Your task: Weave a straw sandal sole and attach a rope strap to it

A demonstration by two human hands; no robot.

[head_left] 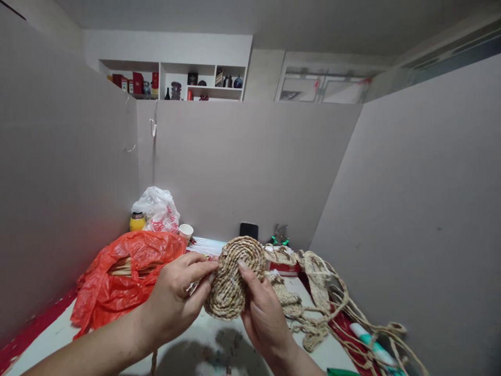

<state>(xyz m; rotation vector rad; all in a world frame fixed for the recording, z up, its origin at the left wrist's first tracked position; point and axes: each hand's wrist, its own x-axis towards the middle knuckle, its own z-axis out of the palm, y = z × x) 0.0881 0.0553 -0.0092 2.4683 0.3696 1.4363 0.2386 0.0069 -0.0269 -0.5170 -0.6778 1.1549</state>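
A coiled straw-rope sole (230, 297), long and narrow-waisted like a figure eight, is held up above the table, its flat face toward me. My right hand (268, 318) grips its right side, thumb pressed on the face and fingers behind. At the left edge, my left hand (182, 284) is closed in a pinch on the sole's rim; its fingertips partly hide what they pinch. A strand of straw rope (154, 360) hangs below my left wrist.
A red plastic bag (105, 292) with flat straw-coloured material lies left. Behind stand a white bag (158, 206), yellow jar (137, 222), paper cup (186, 231), black phone-like object (249, 230) and green-handled pliers (280, 236). Woven straw pieces and loose rope (340, 297) fill the right side. Grey partitions (242, 162) enclose the table.
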